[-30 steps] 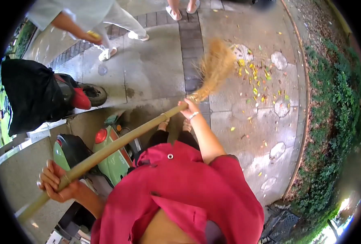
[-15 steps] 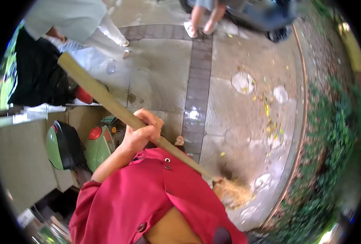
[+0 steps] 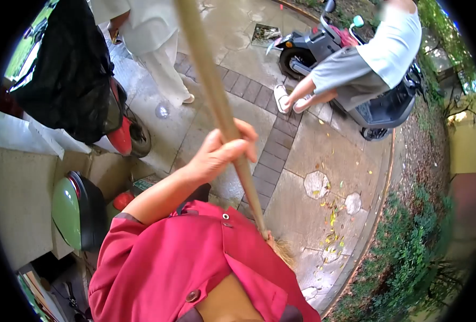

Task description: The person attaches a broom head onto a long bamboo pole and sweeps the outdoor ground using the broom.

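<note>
My left hand [image 3: 226, 150] is closed around the wooden handle [image 3: 208, 75] of a broom, at about chest height. The handle rises past the top edge of the view and slants down to the right. Straw bristles [image 3: 282, 254] show beside my red shirt [image 3: 173, 263], which hides part of the broom head. I cannot see my right hand. Scattered yellow leaves [image 3: 333, 219] lie on the wet paving to the right of the bristles.
A person in shorts [image 3: 345, 75] is by a grey scooter [image 3: 366, 110] at upper right. Someone in white trousers [image 3: 160, 75] stands at upper left, near a black-covered scooter [image 3: 69, 75]. A green top box [image 3: 69, 209] is at left; a kerb and shrubs [image 3: 393, 241] border the right.
The broom handle has swung more upright, and my left hand has moved right and up in view. The bristles have come nearer my body. My view has tilted up, showing more of both people.
</note>
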{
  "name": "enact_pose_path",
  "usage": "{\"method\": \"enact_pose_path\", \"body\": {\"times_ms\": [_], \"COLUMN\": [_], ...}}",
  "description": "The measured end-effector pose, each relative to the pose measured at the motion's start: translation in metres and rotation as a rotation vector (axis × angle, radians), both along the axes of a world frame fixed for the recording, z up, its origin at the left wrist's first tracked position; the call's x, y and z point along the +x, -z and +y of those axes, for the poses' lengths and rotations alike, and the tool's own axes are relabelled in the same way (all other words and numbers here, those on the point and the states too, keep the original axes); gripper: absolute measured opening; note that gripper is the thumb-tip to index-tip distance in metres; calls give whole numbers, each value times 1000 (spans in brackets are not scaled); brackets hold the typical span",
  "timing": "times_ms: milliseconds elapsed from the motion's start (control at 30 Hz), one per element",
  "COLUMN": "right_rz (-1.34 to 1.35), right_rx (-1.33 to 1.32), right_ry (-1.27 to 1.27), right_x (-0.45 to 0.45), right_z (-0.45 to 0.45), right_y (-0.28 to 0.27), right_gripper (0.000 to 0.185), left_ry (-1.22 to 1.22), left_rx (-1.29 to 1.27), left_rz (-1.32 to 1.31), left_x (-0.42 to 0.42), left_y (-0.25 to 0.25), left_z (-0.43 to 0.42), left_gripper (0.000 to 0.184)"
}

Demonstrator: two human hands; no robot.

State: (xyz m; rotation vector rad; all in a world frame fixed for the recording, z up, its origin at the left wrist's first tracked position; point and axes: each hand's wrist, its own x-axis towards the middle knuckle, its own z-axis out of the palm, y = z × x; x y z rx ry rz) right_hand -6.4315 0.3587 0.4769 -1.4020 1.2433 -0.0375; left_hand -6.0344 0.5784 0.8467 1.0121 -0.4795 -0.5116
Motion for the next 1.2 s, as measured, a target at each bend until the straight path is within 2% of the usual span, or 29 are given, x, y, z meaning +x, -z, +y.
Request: {"method": "enact_pose_path", "body": {"times_ms": [67,100,200,400,467,500,567,600,667,700,733,800,833,867,900,933,1000,1033,1100,1200], "right_rz": [84,112,179,314,262,-148,-252,-262,-311,-254,-186,-228,-186,-147,-135,-126,-89,-60,-103,-155], "right_rx": [17,21,38,23,11,86,273,264,80,66,56,78,53,28,39,-28,-74,-54,-232,-341], "right_ry": [-84,-124,-254,-555,-648,-641,-704,-694,-849,-798,-753,-693,-599,-506,-513,-442,-369,-367,-199,151], "right_x": [62,93,170,325,389,417,505,541,616,646,666,699,711,724,731,736,748,751,735,730], "right_z": [1,1,10,3,-11,-25,-22,-20,-25,-32,-39,-59,-70,-80,-90,-101,-123,-132,-147,-148], "right_y": [-20,-30,-55,-112,-137,-128,-172,-179,-183,-184,-182,-171,-176,-180,-183,-185,-205,-220,-211,-236], "right_gripper": [19,19,23,30,32,35,35,35,28,25,23,19,18,17,17,15,14,14,13,13], "left_ry": [48,52,60,-21,-53,-80,-66,-64,-13,35,81,201,195,310,427,421,706,705,826,934], "left_rx": [65,3,105,50,85,157,153,161,199,256,230,321,329,415,496,502,856,857,894,957], "left_rz": [124,131,16,-44,-45,-62,-67,-73,-78,-38,-132,-455,-435,-501,-566,-556,-630,-623,-760,-627], "left_x": [34,55,113,238,283,307,356,380,436,456,484,540,561,581,599,616,653,672,705,771], "left_y": [-2,-1,-16,-15,-4,1,20,24,27,30,30,32,39,51,66,85,132,153,196,260], "left_z": [-3,-4,-2,-31,-44,-50,-72,-85,-113,-120,-129,-139,-144,-148,-151,-156,-171,-180,-203,-243], "left_gripper": [28,21,19,17,18,18,20,20,21,23,32,42,42,44,45,45,44,44,46,44]}}
